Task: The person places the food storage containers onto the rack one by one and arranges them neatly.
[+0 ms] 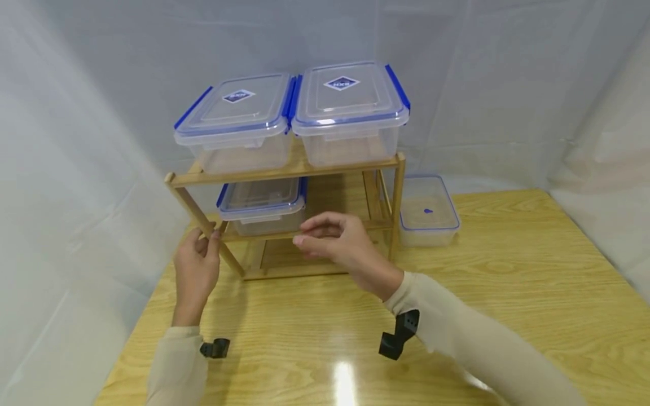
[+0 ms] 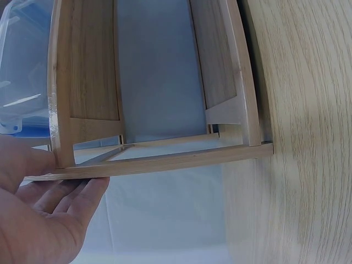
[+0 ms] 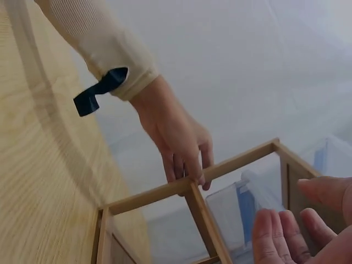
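- Three lidded clear boxes sit on a wooden rack [image 1: 284, 175]: two blue-clipped boxes [image 1: 238, 121] [image 1: 350, 110] on the top shelf, above both hands, and one lower box [image 1: 261, 204] just beyond the fingertips. What they hold cannot be told.
- The left hand [image 1: 195, 270] pinches the rack's slanted front leg, fingers clamped on it.
- The right hand [image 1: 335, 239] hovers before the lower shelf, fingers loosely curled, apart, holding nothing.
- An open tub [image 1: 428, 211] stands right of the rack, well past the right fingers.
- A glossy wooden table [image 1: 508, 293] carries it all; white sheeting [image 1: 76, 141] surrounds.
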Demonstrator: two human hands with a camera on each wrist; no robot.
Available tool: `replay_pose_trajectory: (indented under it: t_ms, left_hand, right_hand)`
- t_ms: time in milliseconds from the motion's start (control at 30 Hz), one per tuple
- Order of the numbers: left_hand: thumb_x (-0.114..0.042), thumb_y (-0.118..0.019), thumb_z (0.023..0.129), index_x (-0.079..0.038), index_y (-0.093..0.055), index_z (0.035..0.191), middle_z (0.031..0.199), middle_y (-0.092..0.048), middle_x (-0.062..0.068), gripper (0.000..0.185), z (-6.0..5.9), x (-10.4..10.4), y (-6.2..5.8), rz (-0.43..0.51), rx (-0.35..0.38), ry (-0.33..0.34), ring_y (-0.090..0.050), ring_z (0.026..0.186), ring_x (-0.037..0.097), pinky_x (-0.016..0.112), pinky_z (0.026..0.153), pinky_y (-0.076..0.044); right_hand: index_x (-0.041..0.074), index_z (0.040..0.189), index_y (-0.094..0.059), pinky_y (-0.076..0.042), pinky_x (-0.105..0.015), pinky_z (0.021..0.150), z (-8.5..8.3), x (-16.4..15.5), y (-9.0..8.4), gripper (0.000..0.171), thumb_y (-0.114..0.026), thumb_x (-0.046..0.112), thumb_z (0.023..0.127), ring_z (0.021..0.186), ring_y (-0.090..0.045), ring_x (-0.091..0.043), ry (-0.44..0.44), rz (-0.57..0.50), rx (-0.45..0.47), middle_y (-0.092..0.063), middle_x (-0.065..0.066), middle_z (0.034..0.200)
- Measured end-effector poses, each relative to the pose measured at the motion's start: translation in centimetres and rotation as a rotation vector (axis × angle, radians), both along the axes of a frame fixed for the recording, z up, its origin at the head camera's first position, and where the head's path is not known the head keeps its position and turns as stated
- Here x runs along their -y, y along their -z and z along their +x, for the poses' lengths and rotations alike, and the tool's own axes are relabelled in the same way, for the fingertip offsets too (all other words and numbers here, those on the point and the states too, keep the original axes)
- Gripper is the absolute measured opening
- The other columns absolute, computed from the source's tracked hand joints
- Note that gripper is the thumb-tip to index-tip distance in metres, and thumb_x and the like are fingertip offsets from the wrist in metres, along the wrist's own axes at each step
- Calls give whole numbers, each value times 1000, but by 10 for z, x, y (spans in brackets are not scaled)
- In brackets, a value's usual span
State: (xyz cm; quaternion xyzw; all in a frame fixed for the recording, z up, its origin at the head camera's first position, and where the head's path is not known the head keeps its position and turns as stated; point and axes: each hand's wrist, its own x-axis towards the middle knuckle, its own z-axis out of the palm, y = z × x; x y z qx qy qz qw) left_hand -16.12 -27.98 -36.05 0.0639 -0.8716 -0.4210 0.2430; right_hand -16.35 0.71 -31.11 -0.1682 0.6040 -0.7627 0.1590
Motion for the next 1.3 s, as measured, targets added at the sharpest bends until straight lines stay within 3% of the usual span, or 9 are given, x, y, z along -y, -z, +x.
replay_pose_trajectory:
  t_ms: [233, 433, 633, 800, 967, 1300]
  left_hand:
    - [-26, -49, 99, -4, -56, 127, 115, -64, 20, 36, -1, 0, 1, -7, -6, -9, -64, 102, 31, 41, 85, -54]
    - [-24, -49, 99, -3, -57, 126, 113, -64, 20, 35, -1, -1, 1, -7, -18, -9, -65, 100, 31, 39, 83, -55]
    - [-23, -51, 99, -2, -57, 125, 116, -63, 20, 34, -1, -1, 2, -14, -33, -5, -64, 102, 31, 42, 84, -54]
    - [-25, -49, 99, -3, -56, 127, 116, -63, 20, 36, 0, 0, 2, -4, -19, 3, -64, 102, 31, 42, 84, -54]
    - [-25, -46, 100, -4, -55, 129, 117, -63, 18, 37, 0, 0, 1, 6, 6, 14, -64, 102, 31, 40, 84, -55]
    - [-21, -50, 99, -3, -57, 126, 115, -63, 21, 33, 0, -2, -1, -5, -15, -14, -65, 101, 30, 40, 83, -55]
  right_hand:
    - [4, 108, -64, -57, -41, 78, 29, -20, -2, 34, -78, 12, 79, 86, -65, -26, -68, 59, -26, -66, -15, 102]
    - [3, 108, -64, -57, -40, 79, 39, -44, -2, 34, -78, 15, 79, 89, -65, -29, -118, 140, -115, -66, -13, 103]
    - [0, 106, -63, -55, -41, 83, 38, -82, -3, 32, -77, 13, 80, 94, -62, -32, -162, 202, -164, -63, -15, 105]
    - [4, 106, -64, -54, -41, 84, 35, -117, -3, 30, -75, 17, 82, 98, -61, -32, -147, 314, -161, -63, -14, 106]
    - [7, 109, -63, -54, -41, 84, 30, -151, -2, 30, -74, 22, 84, 100, -61, -30, -101, 419, -160, -62, -13, 110]
    - [8, 111, -63, -55, -36, 83, 14, -199, 7, 33, -71, 27, 86, 100, -62, -25, 21, 563, -173, -59, -13, 117]
